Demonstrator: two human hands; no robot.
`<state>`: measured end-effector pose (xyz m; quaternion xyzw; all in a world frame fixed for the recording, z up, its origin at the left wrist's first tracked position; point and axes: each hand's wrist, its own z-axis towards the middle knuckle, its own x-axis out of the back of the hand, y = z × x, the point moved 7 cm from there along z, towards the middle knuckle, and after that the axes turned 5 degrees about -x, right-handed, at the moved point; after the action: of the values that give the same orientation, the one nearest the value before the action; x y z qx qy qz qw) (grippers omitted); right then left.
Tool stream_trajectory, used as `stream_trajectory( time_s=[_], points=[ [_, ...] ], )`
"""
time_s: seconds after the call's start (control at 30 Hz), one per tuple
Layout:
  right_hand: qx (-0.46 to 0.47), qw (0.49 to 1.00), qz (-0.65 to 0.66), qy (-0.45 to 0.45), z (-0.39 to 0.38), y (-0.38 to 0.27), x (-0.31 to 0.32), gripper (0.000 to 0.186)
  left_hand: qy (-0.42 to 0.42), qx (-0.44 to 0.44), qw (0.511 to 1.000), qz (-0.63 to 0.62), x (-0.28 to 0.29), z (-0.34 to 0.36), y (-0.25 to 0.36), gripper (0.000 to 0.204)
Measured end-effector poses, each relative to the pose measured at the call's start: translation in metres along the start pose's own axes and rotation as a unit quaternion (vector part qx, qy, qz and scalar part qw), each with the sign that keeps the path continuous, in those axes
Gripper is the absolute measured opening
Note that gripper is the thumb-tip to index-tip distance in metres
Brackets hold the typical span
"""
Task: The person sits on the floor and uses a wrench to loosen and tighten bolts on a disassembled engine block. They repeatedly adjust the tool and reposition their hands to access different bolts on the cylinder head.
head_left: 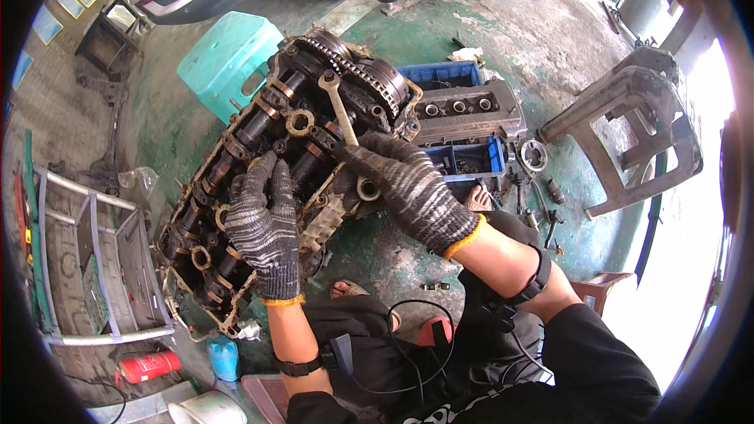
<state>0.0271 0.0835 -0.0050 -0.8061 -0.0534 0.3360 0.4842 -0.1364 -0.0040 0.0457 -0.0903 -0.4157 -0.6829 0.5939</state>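
Observation:
A greasy engine cylinder head (310, 212) with two camshafts lies tilted before me. Its timing chain (345, 63) and sprockets are at the far end. My right hand (412, 188), in a dark striped knit glove, closes round the lower end of a wrench (339, 110). The wrench's upper end meets a bolt near the chain. In a matching glove, my left hand (265, 228) rests over the nearer-left camshaft (212, 177), fingers stretched forward and slightly apart. Its fingertips touch the parts between the shafts; I see nothing held in them.
Behind the head stands a turquoise plastic stool (228, 59). A valve cover (463, 112) lies among blue trays (483, 159) on the right, with loose parts nearby. Farther right is a grey stool (628, 126). A metal rack (94, 259) and fire extinguisher (149, 366) are at left.

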Motion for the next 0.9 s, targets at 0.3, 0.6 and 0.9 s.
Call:
stream_trajectory(
  time_s=[0.3, 0.6, 0.9],
  points=[
    [-0.006, 0.999, -0.018, -0.031, 0.034, 0.03, -0.017, 0.044, 0.023, -0.035, 0.999, -0.002, 0.003, 0.0, 0.001, 0.021],
    [0.013, 0.999, -0.025, -0.027, 0.033, 0.02, -0.036, 0.037, -0.011, -0.033, 0.999, 0.002, 0.002, -0.003, 0.002, 0.022],
    [0.19, 0.978, -0.073, -0.053, 0.041, 0.016, -0.038, 0.034, 0.024, -0.019, 0.999, -0.042, -0.003, -0.003, -0.01, 0.025]
  ],
)
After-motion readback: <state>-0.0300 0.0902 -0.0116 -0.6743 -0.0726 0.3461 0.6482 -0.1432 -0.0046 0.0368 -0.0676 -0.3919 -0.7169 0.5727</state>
